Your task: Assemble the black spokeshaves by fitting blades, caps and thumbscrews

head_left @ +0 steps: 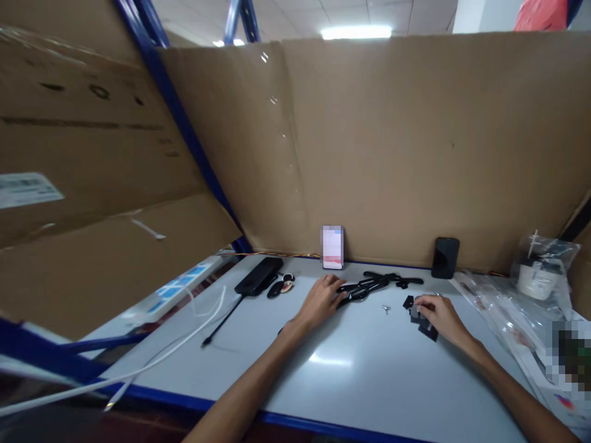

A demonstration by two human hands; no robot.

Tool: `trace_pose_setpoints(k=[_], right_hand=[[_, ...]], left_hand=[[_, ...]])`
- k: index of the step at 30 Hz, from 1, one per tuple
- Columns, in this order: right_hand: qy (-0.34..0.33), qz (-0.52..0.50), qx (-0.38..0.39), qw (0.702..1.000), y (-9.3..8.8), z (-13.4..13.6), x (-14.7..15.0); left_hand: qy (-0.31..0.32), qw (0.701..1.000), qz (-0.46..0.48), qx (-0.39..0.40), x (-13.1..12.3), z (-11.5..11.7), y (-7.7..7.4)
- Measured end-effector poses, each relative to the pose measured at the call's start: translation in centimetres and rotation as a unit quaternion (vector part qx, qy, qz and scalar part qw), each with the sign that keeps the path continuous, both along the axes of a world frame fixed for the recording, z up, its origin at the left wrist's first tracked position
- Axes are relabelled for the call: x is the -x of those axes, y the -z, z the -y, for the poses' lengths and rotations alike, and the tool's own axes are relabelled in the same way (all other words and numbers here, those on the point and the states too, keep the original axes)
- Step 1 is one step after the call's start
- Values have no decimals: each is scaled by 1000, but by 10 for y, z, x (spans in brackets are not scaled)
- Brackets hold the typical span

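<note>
My left hand [321,299] lies on the pale table [332,375] with its fingers stretched out, the fingertips touching a tangle of long black plastic parts [376,284]. My right hand [438,315] is curled around a small black block-shaped part [425,326] that rests on the table, fingers pressed onto its top. Another little black piece [408,301] sits just left of that hand. A tiny metal screw-like piece [386,308] lies between my two hands.
A phone [332,247] and a dark phone [446,258] lean against the cardboard wall [415,154]. A black adapter with cable [258,275], a key fob [281,287] and a white power strip [178,289] lie left. Plastic bags [521,295] crowd the right side.
</note>
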State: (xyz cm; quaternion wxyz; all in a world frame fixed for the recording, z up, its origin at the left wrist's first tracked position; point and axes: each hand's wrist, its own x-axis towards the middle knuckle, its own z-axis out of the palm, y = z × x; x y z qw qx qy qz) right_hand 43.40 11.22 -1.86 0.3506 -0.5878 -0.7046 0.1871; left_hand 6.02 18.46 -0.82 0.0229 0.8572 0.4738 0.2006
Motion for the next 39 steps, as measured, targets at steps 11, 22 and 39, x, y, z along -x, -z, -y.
trace_pose_setpoints(k=[11, 22, 39], right_hand=[[3, 123, -89, 988, 1, 13, 13], [-17, 104, -134, 985, -15, 22, 35], [-148, 62, -62, 985, -7, 68, 98]], left_hand=[[-93, 994, 43, -37, 106, 92, 41], [123, 986, 70, 92, 48, 142, 22], [288, 948, 35, 127, -40, 71, 2]])
